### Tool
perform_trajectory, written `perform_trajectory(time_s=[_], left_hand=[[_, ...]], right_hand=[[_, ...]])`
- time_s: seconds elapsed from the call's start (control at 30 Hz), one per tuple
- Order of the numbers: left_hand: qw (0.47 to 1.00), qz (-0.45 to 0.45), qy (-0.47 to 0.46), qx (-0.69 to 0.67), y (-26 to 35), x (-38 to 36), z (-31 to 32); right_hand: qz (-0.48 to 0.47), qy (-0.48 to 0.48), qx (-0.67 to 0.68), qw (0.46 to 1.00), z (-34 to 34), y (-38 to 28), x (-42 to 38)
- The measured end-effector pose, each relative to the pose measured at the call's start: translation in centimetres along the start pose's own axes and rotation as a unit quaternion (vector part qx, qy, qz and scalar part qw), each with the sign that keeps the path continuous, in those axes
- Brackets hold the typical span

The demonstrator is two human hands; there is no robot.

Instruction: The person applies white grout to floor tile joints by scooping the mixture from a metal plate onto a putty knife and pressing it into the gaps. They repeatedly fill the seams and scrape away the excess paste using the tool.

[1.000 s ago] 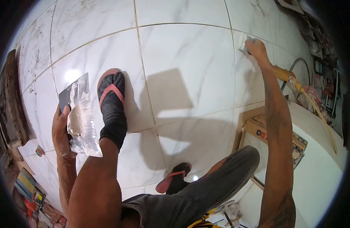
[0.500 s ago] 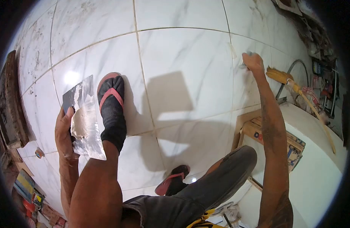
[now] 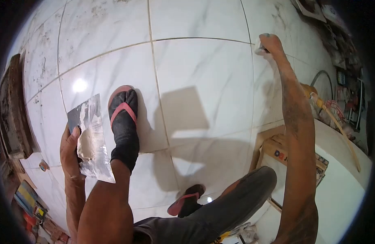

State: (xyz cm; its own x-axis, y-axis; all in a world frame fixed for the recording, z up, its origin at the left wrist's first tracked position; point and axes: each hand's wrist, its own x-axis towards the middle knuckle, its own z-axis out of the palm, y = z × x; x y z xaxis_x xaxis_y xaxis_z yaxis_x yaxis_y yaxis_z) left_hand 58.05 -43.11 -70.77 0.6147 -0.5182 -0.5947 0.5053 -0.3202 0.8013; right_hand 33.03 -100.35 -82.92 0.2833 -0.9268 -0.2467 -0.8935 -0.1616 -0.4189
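My left hand (image 3: 69,154) grips a flat rectangular metal plate (image 3: 98,162) by its edge, with the thumb on top. A mound of beige paste (image 3: 85,144) lies on the plate, which is smeared with it. The plate is held up beside my left foot (image 3: 124,105). At the far right, my right hand (image 3: 271,43) is closed on a small whitish-grey tool (image 3: 258,47), pressed to the tiled floor (image 3: 208,61) just right of a tile joint. The fingers cover most of that tool, so its kind is hidden.
A cardboard box (image 3: 273,147) stands beside a white ledge (image 3: 346,183) at the right, under my right forearm. A broom (image 3: 338,126) leans there. A wooden piece (image 3: 14,114) lies at the left, a tape roll (image 3: 43,165) nearby. My right foot (image 3: 187,201) is at the bottom.
My right hand has moved forward along the tile joint, away from me. The left hand holds the plate much as before. The whole view has shifted slightly.
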Motion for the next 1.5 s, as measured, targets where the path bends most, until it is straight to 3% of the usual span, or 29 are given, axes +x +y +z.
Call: perform_trajectory(time_s=[0.07,0.1,0.2,0.3,0.33,0.4,0.5,0.6,0.73,0.77,0.83,0.9,0.93,0.97,1.03,1.07,1.1,1.13,1.2,1.3,1.33,1.37,1.5], left_hand=[[1.0,-0.002,-0.01,-0.001,0.0,0.1,0.0],[1.0,0.001,-0.011,-0.001,0.2,0.0,0.2],[1.0,0.009,-0.026,-0.007,0.2,0.2,0.7],[1.0,0.009,-0.016,0.001,0.3,0.4,1.3],[1.0,0.006,-0.006,0.007,0.4,0.3,1.5],[1.0,0.007,-0.007,0.007,0.5,0.2,1.8],[1.0,0.014,-0.01,0.006,0.5,0.3,1.7],[1.0,0.001,-0.001,0.011,0.6,0.0,1.5],[1.0,0.007,-0.008,0.003,0.7,-0.2,1.4],[1.0,0.01,-0.011,-0.002,0.8,-0.2,1.3],[1.0,0.003,-0.021,-0.002,0.4,0.0,0.7],[1.0,0.001,-0.017,-0.002,0.2,-0.1,0.4],[1.0,0.0,-0.011,0.001,0.2,-0.2,0.4],[1.0,0.0,-0.007,0.004,0.2,-0.2,0.5],[1.0,0.003,-0.008,-0.004,0.3,-0.2,0.7],[1.0,0.007,-0.01,-0.009,0.3,-0.1,1.0],[1.0,0.013,0.008,-0.013,0.4,-0.1,1.4],[0.999,0.019,0.026,-0.017,0.5,0.0,2.0],[0.999,0.021,0.04,-0.02,0.6,-0.1,2.7],[0.999,0.016,0.025,-0.023,1.0,0.0,3.2],[0.999,0.017,0.018,-0.022,1.0,0.0,3.1],[1.0,0.017,0.012,-0.019,0.9,0.0,3.1],[1.0,0.014,0.004,-0.024,1.0,-0.1,3.2]], right_hand=[[-0.138,0.038,-0.223,0.964,0.2,0.3,0.9],[-0.176,0.053,-0.253,0.95,1.8,1.4,1.4],[-0.3,0.071,-0.483,0.82,8.0,4.0,-1.5],[-0.38,0.023,-0.322,0.867,5.4,3.6,-3.0],[-0.355,-0.095,-0.299,0.88,2.8,2.6,-2.6],[-0.175,-0.052,-0.249,0.951,-0.6,1.3,-3.6],[0.054,-0.113,-0.227,0.966,-2.6,0.7,-3.7],[0.033,-0.037,-0.175,0.983,1.6,1.9,-2.4],[-0.034,-0.027,-0.171,0.984,3.2,-1.8,0.3],[-0.005,-0.026,-0.046,0.999,2.8,-2.0,0.5],[0.05,-0.023,0.203,0.978,1.6,-1.9,1.3],[-0.006,-0.041,-0.058,0.997,-0.6,-2.2,2.0],[-0.032,-0.05,-0.189,0.98,-1.1,-2.0,2.0],[-0.038,-0.089,-0.259,0.961,-1.0,-1.7,2.2],[-0.167,-0.004,-0.331,0.929,2.5,1.8,1.3],[-0.158,-0.009,-0.328,0.931,5.0,2.6,-0.3],[-0.249,0.003,-0.426,0.87,8.1,4.3,-0.7],[-0.237,0.01,-0.487,0.84,8.2,1.0,-5.3],[-0.243,0.033,-0.385,0.89,8.2,0.7,-6.2],[-0.193,-0.133,-0.244,0.941,1.1,-0.3,-3.8],[-0.152,-0.105,-0.22,0.958,-0.3,0.5,-2.3],[-0.223,-0.03,-0.255,0.94,-1.7,0.9,-1.7],[-0.263,0.002,-0.297,0.918,-3.1,0.4,0.2]])
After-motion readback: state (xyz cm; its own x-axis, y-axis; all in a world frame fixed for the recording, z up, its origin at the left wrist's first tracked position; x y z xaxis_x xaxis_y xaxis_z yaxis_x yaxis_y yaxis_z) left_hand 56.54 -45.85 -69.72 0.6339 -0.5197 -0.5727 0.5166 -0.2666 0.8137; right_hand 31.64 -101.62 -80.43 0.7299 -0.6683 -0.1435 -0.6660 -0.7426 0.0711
